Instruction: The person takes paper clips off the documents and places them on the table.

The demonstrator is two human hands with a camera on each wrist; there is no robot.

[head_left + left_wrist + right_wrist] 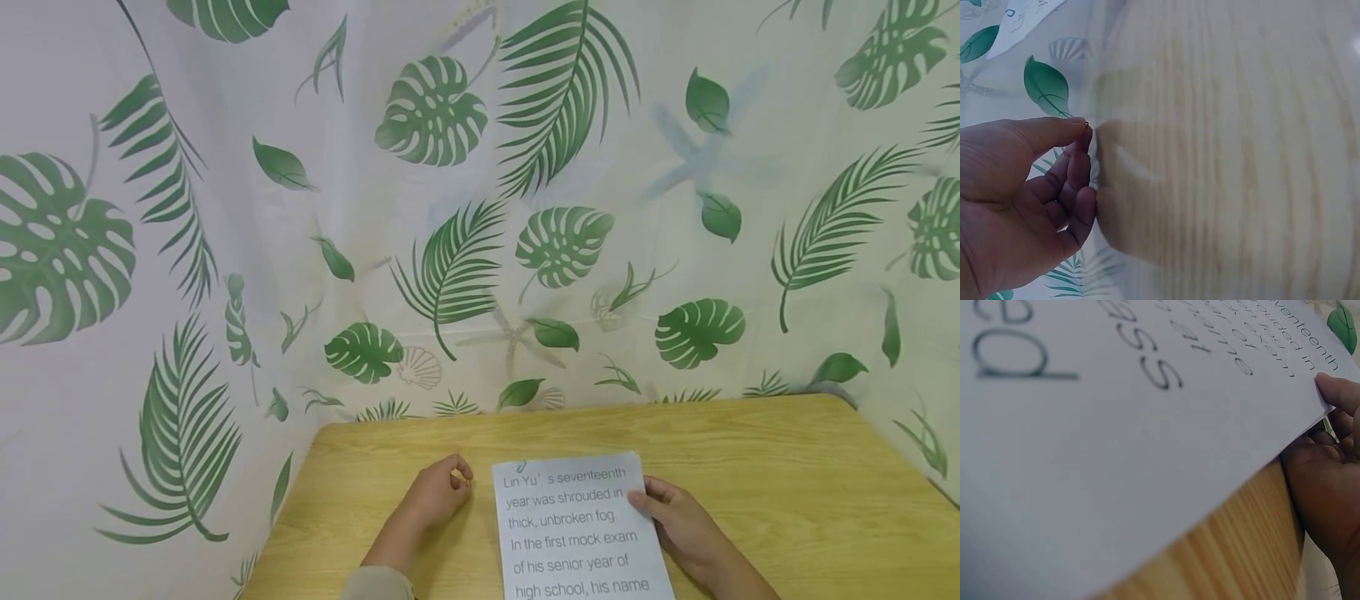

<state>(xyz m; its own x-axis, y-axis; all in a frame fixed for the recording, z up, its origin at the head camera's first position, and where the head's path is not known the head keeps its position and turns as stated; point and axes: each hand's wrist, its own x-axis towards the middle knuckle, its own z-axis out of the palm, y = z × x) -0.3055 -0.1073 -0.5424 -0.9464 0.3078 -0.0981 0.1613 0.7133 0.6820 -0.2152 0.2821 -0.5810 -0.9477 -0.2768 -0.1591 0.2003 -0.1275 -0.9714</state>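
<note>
A stack of white printed sheets [573, 525] faces me in the head view, its lower end cut off by the frame. Near its top left corner sits a dark paper clip [522, 467]. My right hand [678, 521] grips the right edge, thumb on the print and fingers behind; layered paper edges show beside the thumb [1338, 394] in the right wrist view. Left of the sheets, my left hand [438, 492] pinches a tiny gold-coloured thing [1087, 125] between thumb and fingertip. Most of it is hidden, so I cannot tell its kind.
A yellow wood-grain table [787, 467] spreads under both hands. Behind it and along the left hangs a white curtain [637, 267] printed with green leaves, shells and starfish, close to the table's back edge.
</note>
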